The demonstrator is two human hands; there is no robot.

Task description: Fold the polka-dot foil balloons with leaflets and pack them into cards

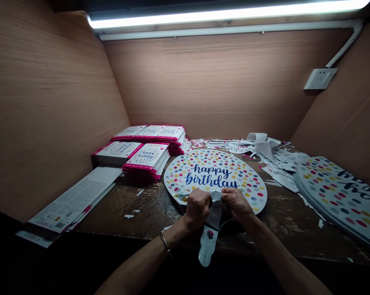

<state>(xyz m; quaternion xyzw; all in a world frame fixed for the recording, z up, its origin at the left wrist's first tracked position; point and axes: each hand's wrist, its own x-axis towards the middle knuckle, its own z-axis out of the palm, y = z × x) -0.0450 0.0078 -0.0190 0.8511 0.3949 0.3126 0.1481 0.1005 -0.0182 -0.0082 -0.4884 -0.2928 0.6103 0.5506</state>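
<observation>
A flat, round foil balloon [215, 164] with colored dots and "happy birthday" in blue lies on the dark table in front of me. At its near edge, my left hand [198, 208] is closed in a fist on the balloon's silvery neck. Opposite it, my right hand [236, 202] pinches the same part between thumb and fingers. Between the hands the foil looks creased. The long silvery tail [207, 248] hangs below them past the table's front edge, with a small dark round spot on it. The fingertips of my left hand are partly hidden.
Several pink-and-white printed packets [148, 155] are stacked at the back left, with long printed card sleeves [77, 198] nearer the edge. Paper scraps [280, 157] heap at the back right. More dotted foil balloons [341, 196] lie stacked at right. Wooden panels [209, 82] enclose the table.
</observation>
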